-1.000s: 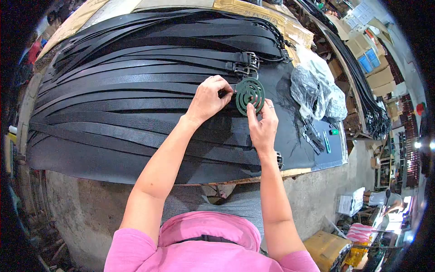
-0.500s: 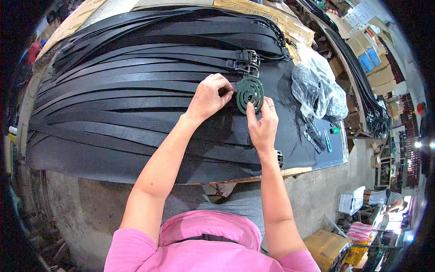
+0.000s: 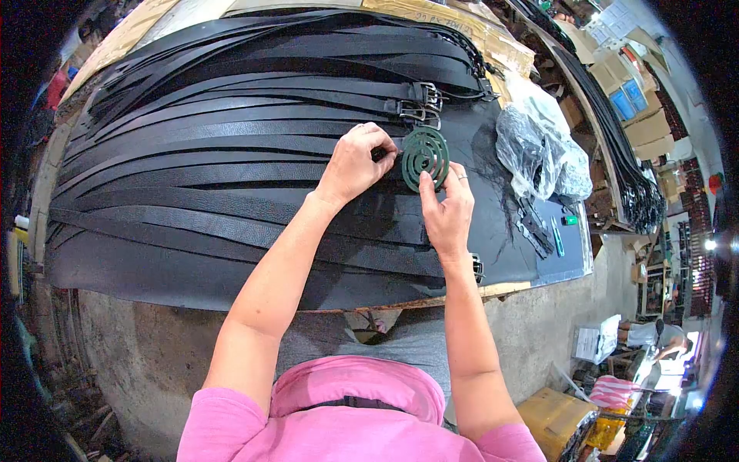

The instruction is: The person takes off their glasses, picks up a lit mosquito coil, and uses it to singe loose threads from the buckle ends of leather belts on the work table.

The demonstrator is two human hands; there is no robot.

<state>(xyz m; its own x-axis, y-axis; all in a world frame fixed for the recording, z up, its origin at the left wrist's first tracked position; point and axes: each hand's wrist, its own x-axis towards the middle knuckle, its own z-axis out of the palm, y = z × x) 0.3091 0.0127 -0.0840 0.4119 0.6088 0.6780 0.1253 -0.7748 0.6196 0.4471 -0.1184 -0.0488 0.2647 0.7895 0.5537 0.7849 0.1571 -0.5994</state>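
Observation:
A dark green spiral mosquito coil (image 3: 426,159) is held up over the belts in the middle of the view. My right hand (image 3: 448,206) grips its lower right edge between thumb and fingers. At the coil's left edge, my left hand (image 3: 359,163) is closed in a pinch; what its fingertips hold is too small and dark to make out. Beneath both hands, long black belts (image 3: 231,172) lie side by side across the table. Two metal belt buckles (image 3: 428,105) sit just beyond the coil, and another buckle (image 3: 477,268) shows beside my right wrist.
Crumpled clear plastic bags (image 3: 539,146) lie to the right on the black-covered table (image 3: 493,215). Near them are a teal pen-like tool (image 3: 556,236), a small green item (image 3: 569,220) and dark strips. More black straps hang at the far right. A cardboard box (image 3: 550,420) stands low on the right.
Almost nothing differs. The coil and my right hand have shifted very slightly, and my left hand keeps its pinch at the coil's edge.

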